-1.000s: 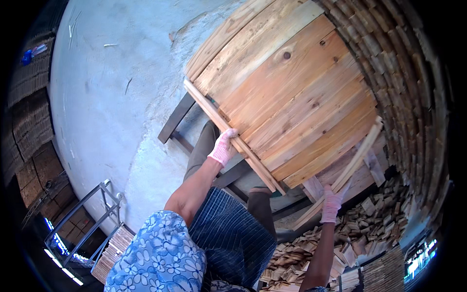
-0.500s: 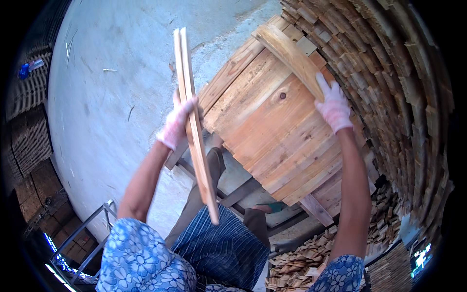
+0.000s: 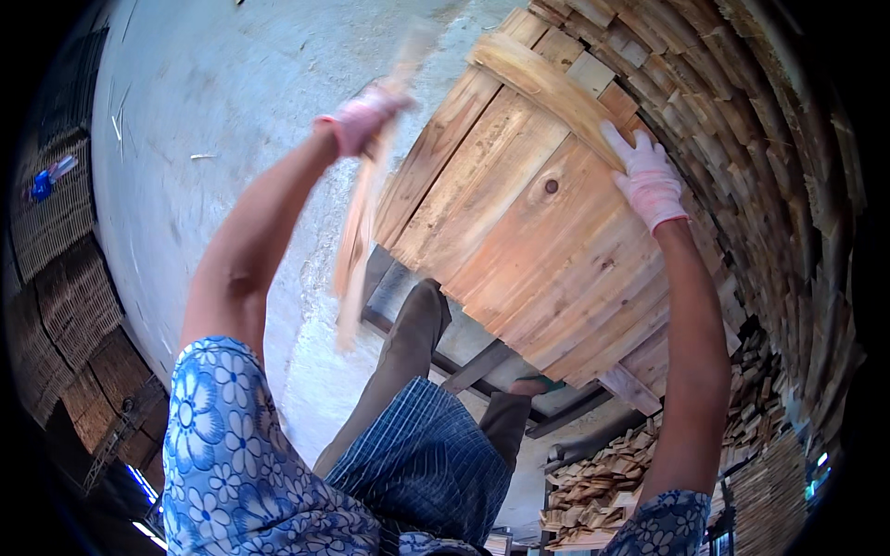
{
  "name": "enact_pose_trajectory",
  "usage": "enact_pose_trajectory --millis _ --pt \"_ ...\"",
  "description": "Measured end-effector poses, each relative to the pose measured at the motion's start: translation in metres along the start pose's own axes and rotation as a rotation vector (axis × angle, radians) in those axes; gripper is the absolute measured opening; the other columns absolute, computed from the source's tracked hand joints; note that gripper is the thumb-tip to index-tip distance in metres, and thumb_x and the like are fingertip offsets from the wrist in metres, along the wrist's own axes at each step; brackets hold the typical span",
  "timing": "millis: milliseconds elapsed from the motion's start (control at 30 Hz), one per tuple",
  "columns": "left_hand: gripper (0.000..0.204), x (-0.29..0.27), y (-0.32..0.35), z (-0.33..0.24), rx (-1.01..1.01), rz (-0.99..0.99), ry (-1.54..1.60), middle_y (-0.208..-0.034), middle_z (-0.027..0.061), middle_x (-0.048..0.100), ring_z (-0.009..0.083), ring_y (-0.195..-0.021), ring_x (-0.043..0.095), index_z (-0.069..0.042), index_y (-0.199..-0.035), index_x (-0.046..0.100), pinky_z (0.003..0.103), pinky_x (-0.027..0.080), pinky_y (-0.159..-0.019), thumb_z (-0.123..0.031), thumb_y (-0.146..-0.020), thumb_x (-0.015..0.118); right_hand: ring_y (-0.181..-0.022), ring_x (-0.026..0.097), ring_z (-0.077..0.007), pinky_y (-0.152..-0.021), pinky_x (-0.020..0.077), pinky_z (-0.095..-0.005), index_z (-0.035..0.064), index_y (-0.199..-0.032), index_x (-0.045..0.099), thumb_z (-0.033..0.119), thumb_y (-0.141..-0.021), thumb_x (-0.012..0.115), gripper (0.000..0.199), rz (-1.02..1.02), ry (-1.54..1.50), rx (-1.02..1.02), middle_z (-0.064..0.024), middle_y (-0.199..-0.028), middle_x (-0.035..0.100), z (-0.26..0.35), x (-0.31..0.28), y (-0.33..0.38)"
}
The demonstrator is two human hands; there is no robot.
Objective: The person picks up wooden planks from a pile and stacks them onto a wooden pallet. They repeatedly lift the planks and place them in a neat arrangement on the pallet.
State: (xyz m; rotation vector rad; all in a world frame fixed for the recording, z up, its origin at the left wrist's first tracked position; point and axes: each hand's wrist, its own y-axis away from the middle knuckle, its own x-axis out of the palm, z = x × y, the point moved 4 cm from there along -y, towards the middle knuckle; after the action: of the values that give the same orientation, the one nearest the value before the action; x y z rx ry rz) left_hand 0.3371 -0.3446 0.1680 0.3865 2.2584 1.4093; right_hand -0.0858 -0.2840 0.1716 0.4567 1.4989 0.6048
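My left hand (image 3: 364,116), in a pale pink glove, grips a thin wooden slat (image 3: 357,243) that is blurred and hangs roughly upright over the concrete floor. My right hand (image 3: 646,176), also gloved, rests on a wooden batten (image 3: 547,85) lying across the far end of a panel of joined wooden boards (image 3: 528,236). The panel lies on a dark frame (image 3: 482,366) in front of my legs.
Stacks of wooden pieces (image 3: 779,139) curve along the right side and lie heaped at the lower right (image 3: 603,482). Pale concrete floor (image 3: 213,102) spreads to the left, with stacked crates (image 3: 65,278) at the far left edge.
My left hand has swung the slat farther up and to the right, nearer the panel's edge. My right hand has stayed on the batten at the panel's far end.
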Motion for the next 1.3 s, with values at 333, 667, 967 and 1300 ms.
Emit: enact_pose_trajectory --millis 333,667,967,1300 --pt "0.072 0.005 0.049 0.019 -0.039 -0.126 -0.076 -0.074 0.0028 0.059 0.0157 -0.054 0.057 -0.012 -0.141 0.050 0.035 0.048 -0.045 -0.055 -0.087 0.073 -0.135 0.046 -0.0427 -0.108 0.0464 -0.0520 0.0456 -0.158 0.032 0.019 -0.094 0.068 0.078 -0.205 0.010 -0.103 -0.0183 -0.151 0.043 -0.010 0.020 0.001" --pt "0.053 0.155 0.196 0.223 -0.161 0.260 1.172 -0.123 0.0189 0.063 0.0405 -0.118 0.061 -0.006 -0.125 0.057 0.068 0.055 -0.094 -0.030 -0.086 0.084 -0.122 0.056 -0.0455 -0.102 0.0467 -0.0540 0.0192 -0.150 0.048 0.027 -0.092 0.067 0.061 -0.566 -0.308 0.081 -0.0271 -0.138 0.054 -0.024 0.096 0.144" --pt "0.029 0.338 0.143 0.331 -0.326 0.174 1.291 -0.115 0.0196 0.063 0.0367 -0.107 0.064 -0.005 -0.106 0.059 0.059 0.057 -0.091 -0.022 -0.088 0.074 -0.139 0.048 -0.0395 -0.116 0.0351 -0.0391 -0.0070 -0.159 0.017 0.059 -0.094 0.061 0.103 -0.153 -1.063 0.719 -0.0275 -0.152 0.045 -0.110 0.267 0.258" --pt "0.047 0.337 0.193 0.317 -0.406 0.382 1.481 -0.125 0.0204 0.063 0.0460 -0.118 0.062 -0.004 -0.128 0.056 0.071 0.052 -0.095 -0.013 -0.087 0.076 -0.120 0.058 -0.0449 -0.102 0.0467 -0.0504 0.0017 -0.143 0.053 0.038 -0.084 0.077 0.074 -0.193 -0.571 0.043 -0.0277 -0.119 0.064 -0.021 0.215 0.293"
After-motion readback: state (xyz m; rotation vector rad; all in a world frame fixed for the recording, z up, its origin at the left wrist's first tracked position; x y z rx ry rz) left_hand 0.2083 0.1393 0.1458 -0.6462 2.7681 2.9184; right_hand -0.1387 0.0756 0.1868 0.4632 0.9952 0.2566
